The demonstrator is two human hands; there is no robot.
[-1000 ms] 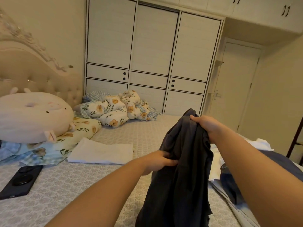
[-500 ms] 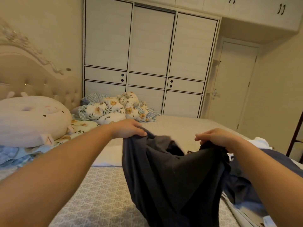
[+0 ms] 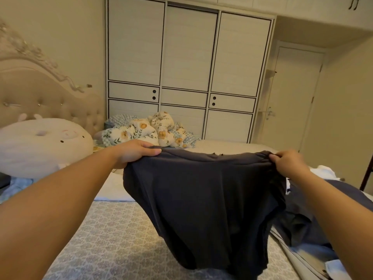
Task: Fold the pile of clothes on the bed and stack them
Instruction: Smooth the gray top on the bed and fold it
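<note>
A dark grey garment (image 3: 201,199) hangs spread out in the air above the bed (image 3: 105,239). My left hand (image 3: 135,153) grips its top left corner. My right hand (image 3: 288,164) pinches the top right corner. The cloth's lower edge hangs down near the bedspread. At the right lies a pile of clothes (image 3: 323,215), dark blue and white, partly hidden by my right arm. A folded white garment (image 3: 113,188) lies flat on the bed behind the held cloth, mostly covered by my left arm.
A round pink plush pillow (image 3: 40,146) and the padded headboard (image 3: 50,102) are at the left. Floral bedding (image 3: 149,132) is heaped at the far side before a white wardrobe (image 3: 187,73). A door (image 3: 290,102) stands at the right.
My hands have moved apart and stretched the dark garment wide from a bunched, hanging shape. The left hand shifted left and up to a corner, and the view tilted slightly.
</note>
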